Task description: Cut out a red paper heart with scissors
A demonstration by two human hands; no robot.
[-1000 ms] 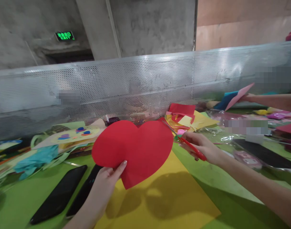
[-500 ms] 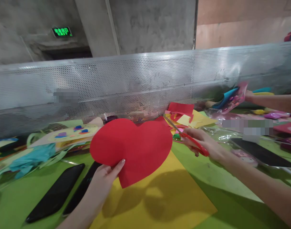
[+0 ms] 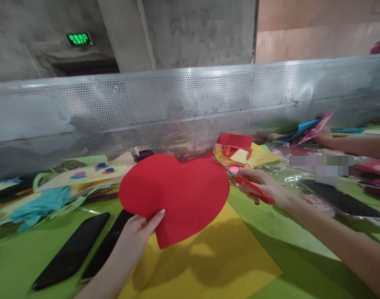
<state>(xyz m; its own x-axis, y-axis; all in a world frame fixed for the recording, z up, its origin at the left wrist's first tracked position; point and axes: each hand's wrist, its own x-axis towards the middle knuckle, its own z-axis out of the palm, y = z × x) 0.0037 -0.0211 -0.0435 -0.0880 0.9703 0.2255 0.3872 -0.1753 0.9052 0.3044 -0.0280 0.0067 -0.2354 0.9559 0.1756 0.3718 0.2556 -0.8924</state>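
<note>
My left hand [image 3: 143, 230] pinches a large red paper heart [image 3: 177, 195] near its lower left edge, thumb on the front face. The heart is held up, tilted, above a sheet of yellow paper [image 3: 221, 253] on the green table. In my right hand [image 3: 264, 187] is a pair of scissors [image 3: 252, 189] with red handles. Their blades point left, beside the heart's upper right edge; whether they touch the paper I cannot tell. Red paper scraps [image 3: 235, 145] lie behind the scissors, with pale yellow pieces among them.
Two black phones [image 3: 73, 249] lie at left, one partly behind my left arm. Another phone [image 3: 342, 197] lies at right. A perforated metal panel [image 3: 190, 104] borders the table's back. Another person's hand [image 3: 325, 135] holds pink and blue items at far right. Crumpled teal paper [image 3: 42, 203] sits left.
The heart has shifted slightly right, closer to the scissors. My right hand has hardly moved. The other person's hand at far right has lowered a little with its items.
</note>
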